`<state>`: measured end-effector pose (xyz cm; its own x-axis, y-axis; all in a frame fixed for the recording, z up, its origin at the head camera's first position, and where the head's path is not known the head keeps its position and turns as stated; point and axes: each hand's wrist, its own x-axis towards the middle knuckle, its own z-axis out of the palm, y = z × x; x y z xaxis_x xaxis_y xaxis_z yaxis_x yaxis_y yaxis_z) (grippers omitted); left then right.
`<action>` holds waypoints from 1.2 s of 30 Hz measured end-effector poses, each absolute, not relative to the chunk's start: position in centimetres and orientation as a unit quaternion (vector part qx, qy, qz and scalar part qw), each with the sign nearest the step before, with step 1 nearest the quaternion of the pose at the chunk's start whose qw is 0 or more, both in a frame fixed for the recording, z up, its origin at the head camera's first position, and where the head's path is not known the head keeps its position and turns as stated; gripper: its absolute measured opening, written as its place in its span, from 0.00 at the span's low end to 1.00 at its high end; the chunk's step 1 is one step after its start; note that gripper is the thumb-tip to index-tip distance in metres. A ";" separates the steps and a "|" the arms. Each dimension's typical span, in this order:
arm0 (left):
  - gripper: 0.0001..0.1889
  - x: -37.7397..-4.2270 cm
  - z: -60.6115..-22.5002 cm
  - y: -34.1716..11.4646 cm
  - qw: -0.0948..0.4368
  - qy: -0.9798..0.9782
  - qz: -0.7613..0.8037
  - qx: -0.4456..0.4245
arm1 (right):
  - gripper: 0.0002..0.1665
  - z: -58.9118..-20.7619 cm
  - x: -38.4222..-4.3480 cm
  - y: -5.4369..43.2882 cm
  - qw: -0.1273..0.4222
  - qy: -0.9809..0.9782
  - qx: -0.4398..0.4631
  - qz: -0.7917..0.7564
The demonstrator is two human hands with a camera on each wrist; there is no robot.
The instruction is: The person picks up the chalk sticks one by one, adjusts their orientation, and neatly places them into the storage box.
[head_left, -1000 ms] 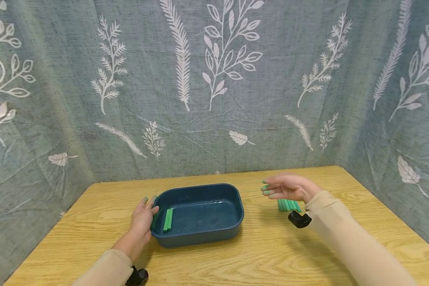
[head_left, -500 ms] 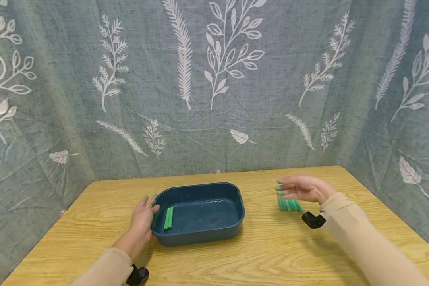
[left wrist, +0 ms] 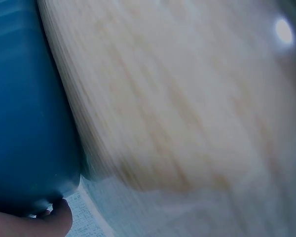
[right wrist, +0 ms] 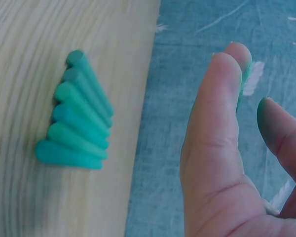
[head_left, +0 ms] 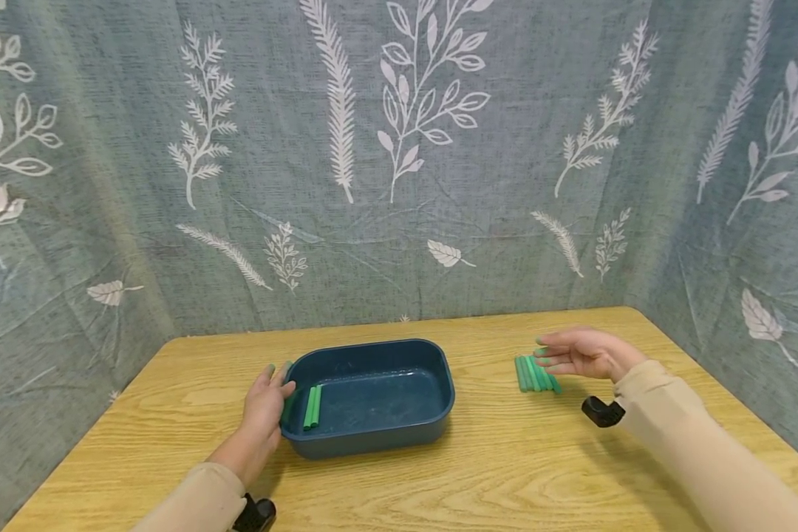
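Observation:
A dark blue rectangular basin (head_left: 372, 440) stands on the table, with two green sticks (head_left: 312, 406) lying side by side at its left end. My left hand (head_left: 264, 405) holds that left end, the thumb over the rim and the other fingers along the outside; the left wrist view has the basin's outer wall (left wrist: 29, 108) and a fingertip (left wrist: 61, 217) on its corner. Further right lies a row of several short green sticks (head_left: 527, 374), also in the right wrist view as round sticks (right wrist: 81, 118). My right hand (head_left: 588, 353) hovers just above and right of them, fingers extended, holding nothing.
The wooden table (head_left: 465, 473) ends at a grey-blue curtain (head_left: 372, 281) with white leaf prints, behind and at both sides. Black wrist devices show on the left wrist (head_left: 256, 513) and the right wrist (head_left: 601, 411).
My right hand has moved rightward, from above the row's left part to its right end, uncovering more sticks. The left hand, the basin and the two sticks in it have stayed put.

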<state>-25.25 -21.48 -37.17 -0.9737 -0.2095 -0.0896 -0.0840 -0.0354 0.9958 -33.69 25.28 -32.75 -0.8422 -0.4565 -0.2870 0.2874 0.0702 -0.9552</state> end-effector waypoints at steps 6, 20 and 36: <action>0.34 -25.2 -37.0 -21.5 0.048 -0.689 -0.715 0.102 | 0.30 -33.2 -33.7 26.1 0.273 0.672 -0.040 -0.687; 0.32 -25.1 -36.9 -21.4 0.045 -0.691 -0.714 0.106 | 0.22 -35.4 -34.8 27.6 0.271 0.701 0.028 -0.659; 0.33 -25.0 -37.0 -21.5 0.048 -0.694 -0.711 0.103 | 0.08 -37.2 -37.1 27.0 0.248 0.791 0.064 -0.556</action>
<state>-25.05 -21.47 -36.98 -0.9741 -0.2113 -0.0799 -0.0750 -0.0315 0.9967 -37.10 26.99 -37.15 -0.8689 -0.1749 -0.4630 0.3762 0.3745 -0.8475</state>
